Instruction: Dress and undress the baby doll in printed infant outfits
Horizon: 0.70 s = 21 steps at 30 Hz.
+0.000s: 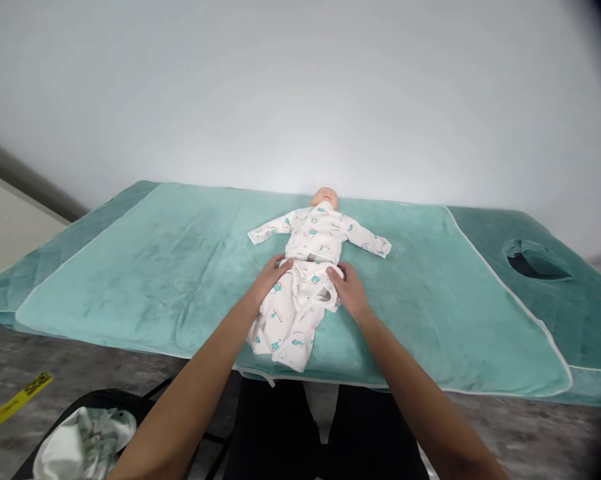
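Note:
A baby doll (325, 196) lies on its back, its head toward the wall and its sleeves spread wide. It wears a white printed baby top (314, 233). White printed baby pants (285, 313) lie below the top, with the legs toward me. My left hand (272, 275) grips the waistband of the pants at its left side. At the right side of the waistband, my right hand (348, 288) has thumb and fingers closed on the cloth. An oval opening shows in the pants beside my right hand. The doll's legs are hidden.
A green plush cover (130, 267) spreads over the bed, whose right end has a face hole (538, 260). The wall (300, 93) stands behind. At lower left, a black chair (115, 400) holds crumpled printed cloth (88, 440). Yellow tape (15, 403) marks the floor.

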Tool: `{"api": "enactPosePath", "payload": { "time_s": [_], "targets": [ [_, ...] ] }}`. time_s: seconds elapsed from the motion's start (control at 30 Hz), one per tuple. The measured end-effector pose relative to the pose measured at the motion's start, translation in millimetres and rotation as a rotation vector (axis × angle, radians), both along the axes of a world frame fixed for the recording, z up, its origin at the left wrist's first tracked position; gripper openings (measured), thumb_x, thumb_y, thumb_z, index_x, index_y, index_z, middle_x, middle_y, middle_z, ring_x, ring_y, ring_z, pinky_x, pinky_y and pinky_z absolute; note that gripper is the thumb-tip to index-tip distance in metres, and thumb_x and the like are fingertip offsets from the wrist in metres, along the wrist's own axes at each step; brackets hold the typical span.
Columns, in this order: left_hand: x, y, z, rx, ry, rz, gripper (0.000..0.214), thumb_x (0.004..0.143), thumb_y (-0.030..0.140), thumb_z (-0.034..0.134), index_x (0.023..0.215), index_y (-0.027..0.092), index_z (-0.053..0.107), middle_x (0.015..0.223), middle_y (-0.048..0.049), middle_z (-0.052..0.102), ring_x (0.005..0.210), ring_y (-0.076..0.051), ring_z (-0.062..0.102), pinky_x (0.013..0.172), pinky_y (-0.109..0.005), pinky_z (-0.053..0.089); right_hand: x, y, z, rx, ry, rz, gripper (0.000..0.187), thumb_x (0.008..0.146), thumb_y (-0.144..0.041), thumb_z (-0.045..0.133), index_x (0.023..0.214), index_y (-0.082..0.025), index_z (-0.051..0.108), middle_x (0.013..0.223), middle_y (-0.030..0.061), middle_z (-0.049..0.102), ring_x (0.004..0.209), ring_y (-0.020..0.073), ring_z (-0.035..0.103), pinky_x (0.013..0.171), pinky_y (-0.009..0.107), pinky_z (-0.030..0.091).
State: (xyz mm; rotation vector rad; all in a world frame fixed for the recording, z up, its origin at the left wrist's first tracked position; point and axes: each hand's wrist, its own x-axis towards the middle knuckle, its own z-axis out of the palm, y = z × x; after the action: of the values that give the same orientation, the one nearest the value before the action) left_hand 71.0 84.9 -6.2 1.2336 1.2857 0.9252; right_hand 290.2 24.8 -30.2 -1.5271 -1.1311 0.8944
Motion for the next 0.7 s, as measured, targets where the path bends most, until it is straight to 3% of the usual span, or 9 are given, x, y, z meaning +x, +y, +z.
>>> {"api": "enactPosePath", "payload": {
  "time_s": [0.2,0.33,0.43,0.5,0.6,0.7],
  "targets": [
    [24,-42,8.3,-0.094,-0.235,-0.016,0.053,0.079,0.062,0.068,0.114,0.022,0.062,0.098,-0.0043,0.070,0.086,-0.022,0.065,0.077,-0.032,0.049,35,-6,11.2,0.060,-0.075,0.003,0.046,0.088,-0.065,0.053,0.105,-0.022,0.058,0.095,0.0027,0.066,0.088,0.0207,0.061,0.079,0.033,0.048],
    [24,-54,3.3,0.021,-0.007,0.021,0.037,0.081,0.053,0.069,0.098,0.020,0.065,0.081,-0.0015,0.065,0.075,-0.019,0.060,0.071,-0.030,0.046,65,-22,10.5,0.014,-0.151,0.097,0.048,0.093,-0.065,0.042,0.091,-0.021,0.062,0.081,0.0020,0.064,0.078,0.0202,0.057,0.071,0.033,0.045],
    [20,-53,1.2,0.259,0.161,0.034,0.025,0.087,0.045,0.063,0.094,0.021,0.067,0.096,-0.0045,0.065,0.091,-0.021,0.061,0.083,-0.032,0.047,76,-35,12.0,-0.037,-0.137,0.224,0.043,0.090,-0.061,0.049,0.089,-0.021,0.064,0.078,0.0010,0.063,0.072,0.0183,0.055,0.065,0.031,0.044],
    [21,-52,2.8,0.382,0.249,-0.047,0.023,0.088,0.042,0.064,0.099,0.022,0.068,0.113,-0.0072,0.059,0.107,-0.023,0.059,0.090,-0.033,0.047,77,-42,17.5,-0.030,-0.153,0.358,0.034,0.088,-0.054,0.056,0.090,-0.021,0.064,0.081,0.0003,0.062,0.072,0.0169,0.054,0.066,0.031,0.044],
    [28,-52,9.0,0.471,0.390,-0.199,0.023,0.083,0.039,0.071,0.101,0.024,0.068,0.136,-0.0091,0.045,0.128,-0.028,0.049,0.103,-0.037,0.044,74,-45,33.2,0.089,-0.288,0.519,0.022,0.086,-0.044,0.064,0.087,-0.022,0.065,0.093,0.0025,0.063,0.082,0.0183,0.057,0.073,0.033,0.046],
    [33,-48,15.0,0.525,0.432,-0.258,0.014,0.082,0.032,0.071,0.089,0.022,0.063,0.146,-0.0089,0.039,0.137,-0.031,0.041,0.106,-0.040,0.041,66,-41,50.2,0.266,-0.522,0.567,0.018,0.090,-0.037,0.061,0.079,-0.022,0.062,0.108,0.0069,0.063,0.101,0.0231,0.057,0.086,0.038,0.046]
  ]
}}
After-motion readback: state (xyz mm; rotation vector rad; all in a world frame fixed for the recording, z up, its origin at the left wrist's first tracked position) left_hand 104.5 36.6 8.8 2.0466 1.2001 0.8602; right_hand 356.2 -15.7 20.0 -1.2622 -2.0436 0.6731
